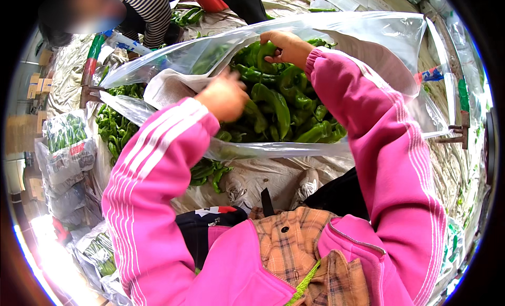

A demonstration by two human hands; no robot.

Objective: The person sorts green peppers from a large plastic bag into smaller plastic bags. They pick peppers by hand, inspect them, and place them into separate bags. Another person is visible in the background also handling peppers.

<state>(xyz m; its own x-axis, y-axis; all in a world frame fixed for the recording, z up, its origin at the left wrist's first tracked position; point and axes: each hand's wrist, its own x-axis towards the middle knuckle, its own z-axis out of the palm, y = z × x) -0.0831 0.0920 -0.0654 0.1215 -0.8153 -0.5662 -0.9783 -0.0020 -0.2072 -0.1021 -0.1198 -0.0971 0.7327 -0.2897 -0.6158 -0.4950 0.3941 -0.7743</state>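
Note:
Long green peppers (276, 104) fill a large clear plastic bag (280, 150), which is stretched wide on a frame in front of me. White paper or foam lining (181, 85) shows inside the bag on both sides of the peppers. My right hand (286, 48) reaches over the far part of the pile, its fingers curled around a green pepper (266, 55). My left hand (225, 96) is blurred over the left edge of the pile, beside the lining; its fingers and anything in them cannot be made out.
Metal frame posts with colored tape stand left (94, 53) and right (463, 97). More green peppers (116, 128) lie on the cloth-covered ground at left. Packed bags of peppers (67, 136) stack farther left. Another person in a striped sleeve (158, 14) is beyond the bag.

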